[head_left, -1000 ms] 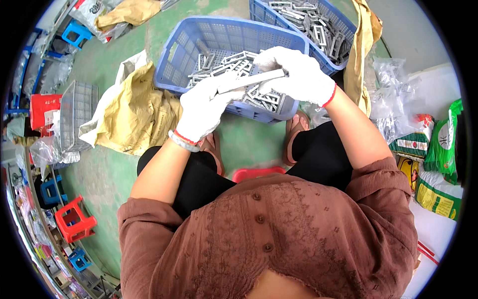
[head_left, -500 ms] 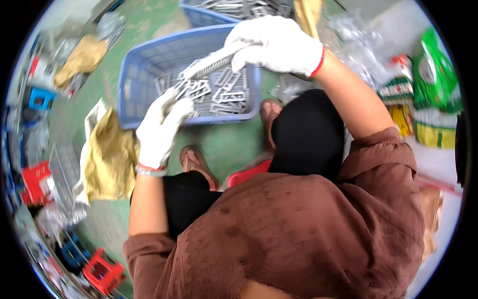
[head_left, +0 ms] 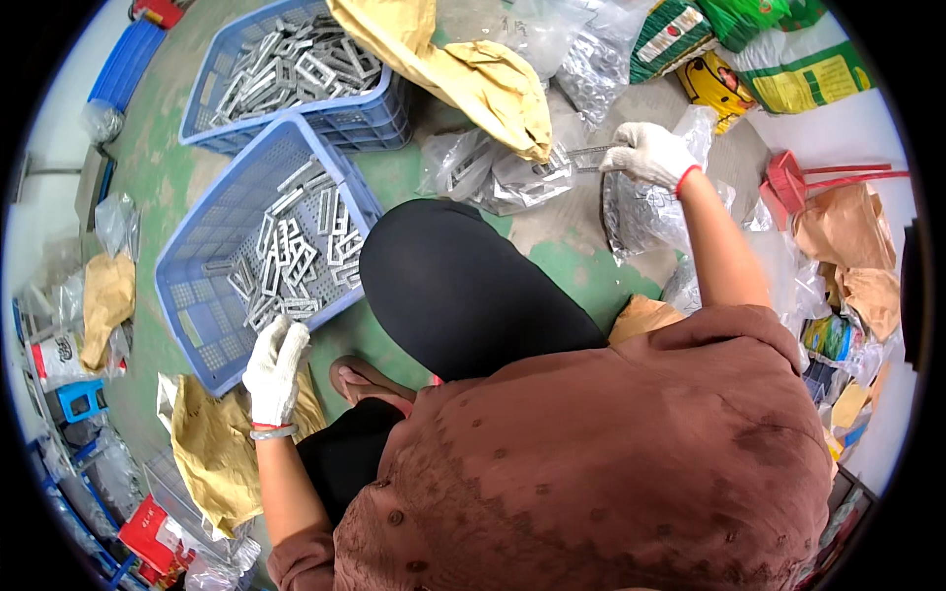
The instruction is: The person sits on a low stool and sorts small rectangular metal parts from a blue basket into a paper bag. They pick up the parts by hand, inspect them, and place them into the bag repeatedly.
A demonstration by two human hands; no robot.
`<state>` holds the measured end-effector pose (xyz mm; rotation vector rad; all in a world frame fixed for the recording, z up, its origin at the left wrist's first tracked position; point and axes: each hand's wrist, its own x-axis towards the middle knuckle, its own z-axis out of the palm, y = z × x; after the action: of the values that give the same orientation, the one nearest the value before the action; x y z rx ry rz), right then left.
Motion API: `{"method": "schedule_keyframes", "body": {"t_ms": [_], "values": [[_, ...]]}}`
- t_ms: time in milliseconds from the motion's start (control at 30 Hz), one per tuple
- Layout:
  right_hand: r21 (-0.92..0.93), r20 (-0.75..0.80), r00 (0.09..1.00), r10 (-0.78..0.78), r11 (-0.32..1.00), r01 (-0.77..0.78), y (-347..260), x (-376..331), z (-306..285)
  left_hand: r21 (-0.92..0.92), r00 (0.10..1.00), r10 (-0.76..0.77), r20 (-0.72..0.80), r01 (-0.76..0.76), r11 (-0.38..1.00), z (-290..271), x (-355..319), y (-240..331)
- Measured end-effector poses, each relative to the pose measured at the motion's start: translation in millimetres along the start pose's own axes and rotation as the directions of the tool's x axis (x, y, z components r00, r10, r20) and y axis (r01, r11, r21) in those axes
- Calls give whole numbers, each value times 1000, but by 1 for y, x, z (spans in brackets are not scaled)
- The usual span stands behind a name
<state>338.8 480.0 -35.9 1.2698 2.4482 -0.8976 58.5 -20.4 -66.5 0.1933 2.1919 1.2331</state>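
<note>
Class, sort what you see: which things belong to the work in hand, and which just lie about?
In use: left hand, near basket, metal parts, right hand, metal strip, clear bag.
Lying about: far basket, yellow sack, red stool.

blue basket (head_left: 212, 295), white gloves (head_left: 650, 153), brown shirt (head_left: 611, 463)

Top: rust-brown blouse with fine embroidered pattern, small matching buttons down the front, short sleeves
Trousers: plain black
Left hand (head_left: 274, 369): white knit glove, red trim at the cuff, thin bangle just below it
Right hand (head_left: 650, 155): white knit glove, red-edged cuff
Footwear: brownish-pink sandal by the left knee
</note>
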Motion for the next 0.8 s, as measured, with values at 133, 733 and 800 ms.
{"method": "schedule_keyframes", "body": {"t_ms": [133, 733, 800], "values": [[336, 22, 978, 207, 920, -202, 53, 41, 42, 2, 997, -25, 70, 25, 1000, 8, 3, 8], [229, -35, 925, -379, 898, 376, 145, 175, 174, 204, 985, -91, 150, 59, 977, 10, 15, 19], [484, 208, 946, -248, 867, 120, 121, 153, 164, 217, 986, -96, 137, 65, 974, 2, 12, 4]]}}
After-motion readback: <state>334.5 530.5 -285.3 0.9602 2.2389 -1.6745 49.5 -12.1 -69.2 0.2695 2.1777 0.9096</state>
